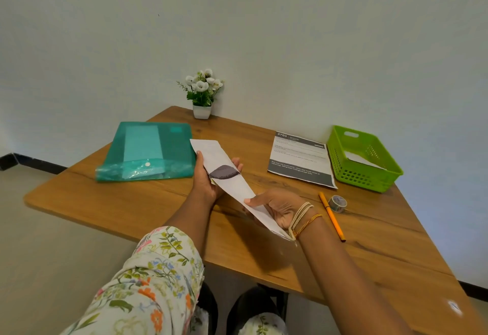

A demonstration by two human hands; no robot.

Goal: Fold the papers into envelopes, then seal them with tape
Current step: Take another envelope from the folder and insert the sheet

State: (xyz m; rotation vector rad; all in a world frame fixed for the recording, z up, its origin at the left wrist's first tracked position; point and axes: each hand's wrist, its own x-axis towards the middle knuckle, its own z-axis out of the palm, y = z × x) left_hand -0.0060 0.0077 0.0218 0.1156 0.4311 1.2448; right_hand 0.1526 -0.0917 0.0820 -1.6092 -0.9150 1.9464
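- Plainly, the only writing I could read was "2703", white on a dark band at the head of the printed sheet [299, 159] lying flat on the table [132, 202] at about two o'clock from the hands; the smaller lines under it and the white text in its dark foot band were too fine for me to make out.
- A dark grey printed patch sat across the middle of the folded paper [232, 176]; it carried some faint lettering, but I could not read it.
- That folded paper was a long narrow strip held above the table's middle, its long axis running from ten o'clock, the far end, down to four o'clock, the near end.
- The left hand [208, 179] held it from beneath near the middle, thumb on the left edge and fingertips showing past the right edge.
- The right hand [277, 208] gripped the near end, thumb pressed on top and fingers curled beneath.
- A roll of tape [338, 203] stood at three o'clock from the right hand, just beside an orange pen [331, 216].
- A green basket [369, 176] with a white paper inside sat at two o'clock, beyond the printed sheet.
- A teal plastic folder [153, 150] lay at ten o'clock, and a small potted plant [202, 94] stood at twelve by the wall.
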